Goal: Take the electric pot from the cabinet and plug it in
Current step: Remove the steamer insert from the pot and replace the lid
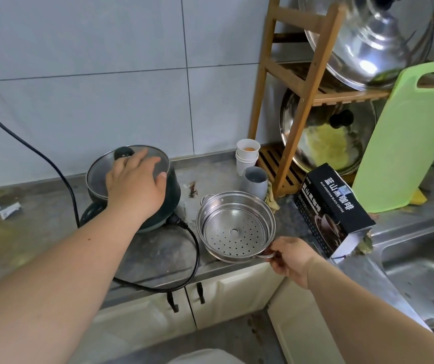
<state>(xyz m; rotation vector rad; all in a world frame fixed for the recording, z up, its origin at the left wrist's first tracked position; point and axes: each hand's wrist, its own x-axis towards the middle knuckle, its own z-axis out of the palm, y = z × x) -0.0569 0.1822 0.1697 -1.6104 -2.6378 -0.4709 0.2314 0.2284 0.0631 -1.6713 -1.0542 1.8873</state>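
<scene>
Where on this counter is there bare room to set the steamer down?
Barest patch: left of the electric pot, between its cord and the scraps by the wall. A smaller strip lies inside the cord's loop at the front edge. Crowded: right of the steamer, where the right hand grips its handle, with cups, coffee box and rack. The left hand rests on the pot's lid.

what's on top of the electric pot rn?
A glass lid with a dark knob sits on the electric pot, and the left hand lies flat on the lid. The hand and misty glass hide whatever is inside the pot.
</scene>
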